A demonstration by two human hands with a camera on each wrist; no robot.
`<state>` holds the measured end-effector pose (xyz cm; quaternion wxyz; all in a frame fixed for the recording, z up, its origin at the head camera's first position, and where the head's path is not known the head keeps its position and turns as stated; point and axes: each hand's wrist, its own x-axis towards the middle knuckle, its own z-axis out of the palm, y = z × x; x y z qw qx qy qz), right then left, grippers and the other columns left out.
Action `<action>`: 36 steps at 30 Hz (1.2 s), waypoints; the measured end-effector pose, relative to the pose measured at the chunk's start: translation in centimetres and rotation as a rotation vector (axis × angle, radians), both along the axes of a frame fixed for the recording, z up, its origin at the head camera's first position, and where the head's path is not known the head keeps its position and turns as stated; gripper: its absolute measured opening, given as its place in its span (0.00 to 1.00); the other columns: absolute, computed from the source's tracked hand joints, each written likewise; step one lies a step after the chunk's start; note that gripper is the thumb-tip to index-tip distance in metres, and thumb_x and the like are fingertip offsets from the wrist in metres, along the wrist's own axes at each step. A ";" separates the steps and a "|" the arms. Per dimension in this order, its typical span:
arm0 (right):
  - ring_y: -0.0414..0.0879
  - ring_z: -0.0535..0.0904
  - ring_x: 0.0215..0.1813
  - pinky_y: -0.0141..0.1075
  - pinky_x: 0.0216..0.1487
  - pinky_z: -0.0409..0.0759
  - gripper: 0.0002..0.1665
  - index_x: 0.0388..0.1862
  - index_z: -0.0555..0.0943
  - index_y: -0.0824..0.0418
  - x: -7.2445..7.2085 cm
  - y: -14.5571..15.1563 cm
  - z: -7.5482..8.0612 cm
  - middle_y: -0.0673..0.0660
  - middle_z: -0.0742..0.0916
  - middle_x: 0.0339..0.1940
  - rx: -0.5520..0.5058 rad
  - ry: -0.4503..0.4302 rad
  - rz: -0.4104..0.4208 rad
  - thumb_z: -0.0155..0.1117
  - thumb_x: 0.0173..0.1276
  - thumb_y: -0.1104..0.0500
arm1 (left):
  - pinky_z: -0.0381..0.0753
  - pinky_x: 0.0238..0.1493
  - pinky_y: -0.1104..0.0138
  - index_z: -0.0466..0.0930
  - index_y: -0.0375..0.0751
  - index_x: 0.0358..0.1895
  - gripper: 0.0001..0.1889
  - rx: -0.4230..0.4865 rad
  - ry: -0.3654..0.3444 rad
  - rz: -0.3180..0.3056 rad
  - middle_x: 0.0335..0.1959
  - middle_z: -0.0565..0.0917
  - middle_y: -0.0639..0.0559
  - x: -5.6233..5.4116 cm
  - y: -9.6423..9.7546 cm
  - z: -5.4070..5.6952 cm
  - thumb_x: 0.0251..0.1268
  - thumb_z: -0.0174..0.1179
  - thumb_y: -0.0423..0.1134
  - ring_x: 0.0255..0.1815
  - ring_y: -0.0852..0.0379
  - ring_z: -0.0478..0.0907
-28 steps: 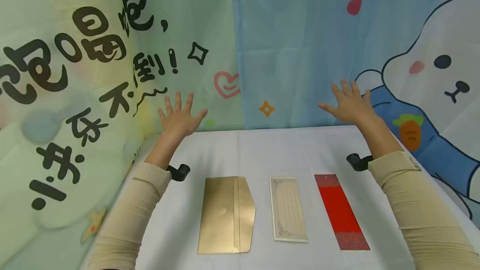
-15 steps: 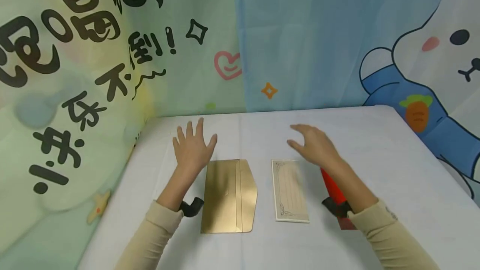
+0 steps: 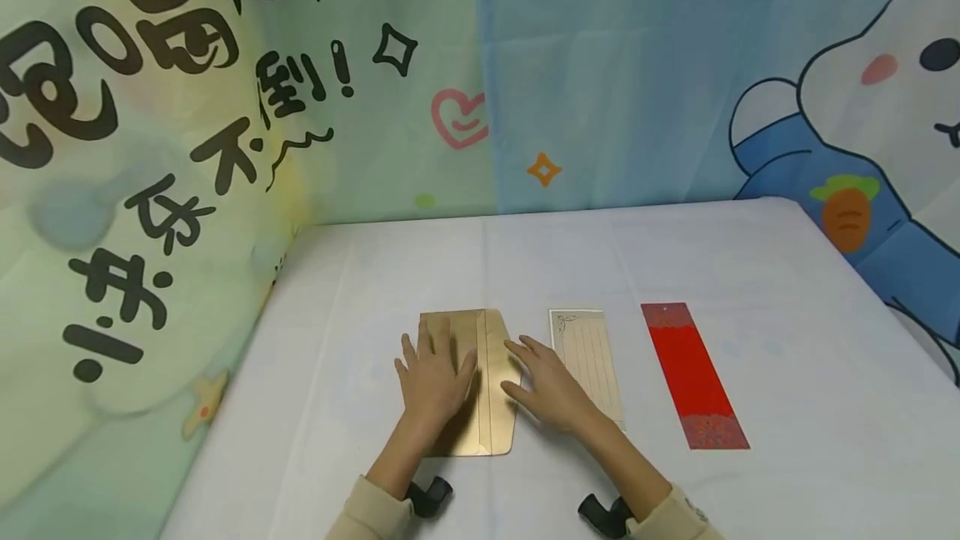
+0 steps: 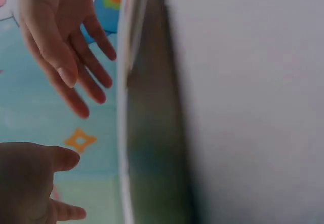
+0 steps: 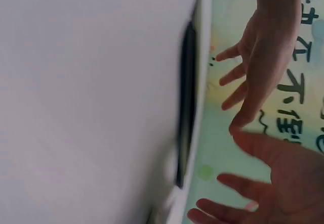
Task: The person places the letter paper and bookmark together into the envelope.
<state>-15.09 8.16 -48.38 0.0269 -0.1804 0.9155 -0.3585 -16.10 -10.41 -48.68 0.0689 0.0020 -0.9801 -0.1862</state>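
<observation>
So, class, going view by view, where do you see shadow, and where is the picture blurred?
Head view: mostly crisp, with shadow beside the left hand on the gold envelope; left wrist view: the dark band smears into the pale tabletop; right wrist view: the dark strip looks soft-edged, the printed lettering clearer.

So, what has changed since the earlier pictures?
The left hand has drawn back and rightward over the gold envelope; the right hand has also come back and leftward, to the envelope's right side, leaving the red strip uncovered. Neither has taken hold of anything. Envelope, lined card and strip lie as before.
</observation>
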 end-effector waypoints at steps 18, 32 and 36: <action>0.62 0.46 0.72 0.54 0.67 0.45 0.42 0.69 0.60 0.65 1.1 -0.2 -3.2 0.69 0.56 0.71 0.157 0.069 0.142 0.60 0.62 0.47 | 0.43 0.60 0.37 0.59 0.46 0.70 0.35 -0.075 0.002 -0.031 0.70 0.51 0.31 0.7 1.0 -4.5 0.64 0.43 0.61 0.67 0.25 0.39; 0.61 0.44 0.72 0.54 0.67 0.43 0.42 0.70 0.59 0.65 1.0 0.0 -3.5 0.68 0.55 0.72 0.156 0.081 0.151 0.59 0.63 0.46 | 0.42 0.60 0.36 0.59 0.44 0.70 0.33 -0.075 0.027 -0.045 0.70 0.50 0.31 0.7 1.0 -4.9 0.66 0.41 0.58 0.67 0.25 0.38; 0.61 0.44 0.72 0.54 0.67 0.43 0.41 0.69 0.60 0.65 1.1 0.0 -3.6 0.68 0.55 0.72 0.150 0.087 0.147 0.59 0.63 0.46 | 0.43 0.60 0.36 0.60 0.44 0.69 0.32 -0.051 0.037 -0.045 0.69 0.52 0.30 0.7 1.0 -5.0 0.67 0.41 0.57 0.67 0.24 0.39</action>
